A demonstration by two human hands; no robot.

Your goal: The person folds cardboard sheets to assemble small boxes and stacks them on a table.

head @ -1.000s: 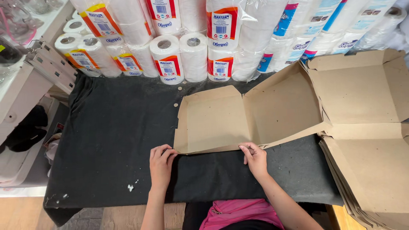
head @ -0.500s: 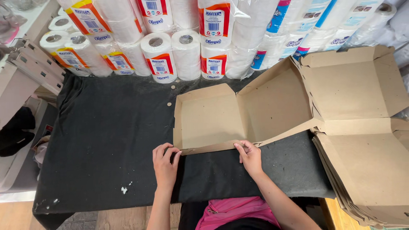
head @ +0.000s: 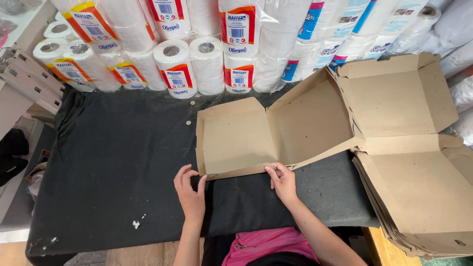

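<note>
While the flat brown cardboard box blank (head: 276,135) lies open on the black-covered worktop (head: 113,162), both hands work its near edge. The left hand (head: 191,189) pinches the near left corner of the narrow flap, fingertips closed on the cardboard. The right hand (head: 282,181) presses thumb and fingers on the same flap further right, its grip also closed on the card. That flap stands partly raised along its crease, and the blank's right panel tilts up against more cardboard.

To fold it well, I judge the hands should stay spread along the crease, so the flap turns up evenly rather than buckling in the middle, and the base panel should stay flat on the cloth.

At the right, a stack of unfolded blanks (head: 419,197) sits beside it. Wrapped paper rolls (head: 207,59) line the far edge of the worktop.
</note>
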